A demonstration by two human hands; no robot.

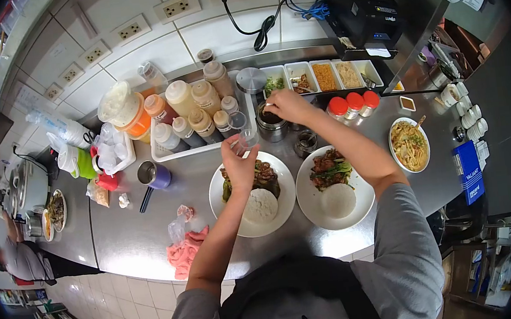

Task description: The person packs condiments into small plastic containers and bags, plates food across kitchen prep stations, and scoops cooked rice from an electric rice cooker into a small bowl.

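My left hand holds a small clear cup between thumb and fingers, above the upper edge of the left plate. At a round metal container with dark contents, my right hand is closed over the rim; what its fingers grip is too small to make out. Each of two white plates, the left one and the right one, bears a white rice mound and browned meat with greens. A small jar stands between them.
Sauce bottles fill a white tray behind the left plate. Topping containers and red-lidded shakers stand behind the right plate. A noodle bowl is at right; a purple cup and pink cloth at left. Another person stands far left.
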